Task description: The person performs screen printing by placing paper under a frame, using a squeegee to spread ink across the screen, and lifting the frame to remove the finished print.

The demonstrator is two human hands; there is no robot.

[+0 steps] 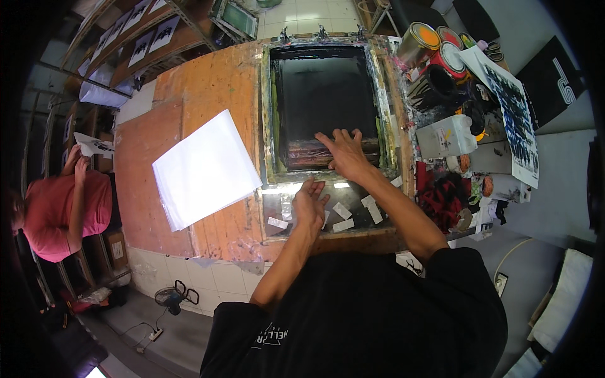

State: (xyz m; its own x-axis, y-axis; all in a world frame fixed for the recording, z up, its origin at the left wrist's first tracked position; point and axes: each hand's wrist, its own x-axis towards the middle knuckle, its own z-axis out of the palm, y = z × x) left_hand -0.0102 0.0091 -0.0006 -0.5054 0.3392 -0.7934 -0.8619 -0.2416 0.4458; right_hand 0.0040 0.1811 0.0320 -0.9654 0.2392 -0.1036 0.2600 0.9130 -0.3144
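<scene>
A screen-printing frame with a dark, ink-stained mesh lies before me, its far edge at several metal clamps. Across the near end of the mesh rests a long squeegee, streaked with ink. My right hand is over its right half, fingers spread past the far side and the thumb toward the near side. Just below the frame's near rim is my left hand, palm turned up, fingers loosely bent and apart, fingertips by the rim. Nothing shows in it.
White paper sheets lie on the wooden table left of the frame. Small pale tape pieces dot the near glossy strip. Paint cans, a whitish jug and dark rags crowd the right. Far left, a person holds a sheet beside racks.
</scene>
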